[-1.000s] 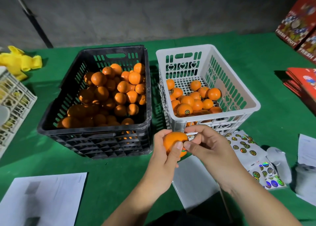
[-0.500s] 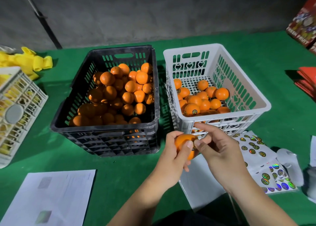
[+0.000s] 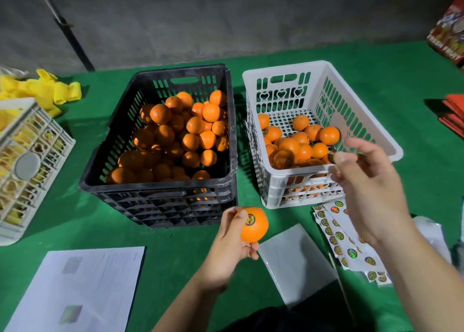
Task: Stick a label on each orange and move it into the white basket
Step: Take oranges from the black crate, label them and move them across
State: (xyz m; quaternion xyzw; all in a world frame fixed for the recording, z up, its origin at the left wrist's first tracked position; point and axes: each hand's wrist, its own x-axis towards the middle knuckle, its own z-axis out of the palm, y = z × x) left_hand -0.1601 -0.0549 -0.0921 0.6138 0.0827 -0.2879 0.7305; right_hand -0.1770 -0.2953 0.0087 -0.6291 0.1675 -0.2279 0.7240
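Observation:
My left hand (image 3: 226, 244) grips an orange (image 3: 256, 227) in front of the black crate (image 3: 158, 184). A round shiny label (image 3: 250, 219) sits on the orange's upper face. My right hand (image 3: 369, 188) hovers apart from it, over the near right corner of the white basket (image 3: 288, 171), fingers loosely spread. A small shiny spot lies by its thumb tip; I cannot tell whether it is on the thumb or on fruit below. The white basket holds several oranges (image 3: 301, 143), some labelled. The black crate is piled with oranges (image 3: 175, 136).
Label sheets (image 3: 336, 234) lie on the green table under my right forearm, beside a clear plastic sheet (image 3: 293, 259). White paper (image 3: 75, 284) is near left. A pale basket (image 3: 25, 156) and yellow material (image 3: 52, 90) stand at left, red boxes (image 3: 449, 43) at far right.
My right hand has left the orange and moved up and right toward the white basket. My left hand still holds the orange, now turned with its label showing.

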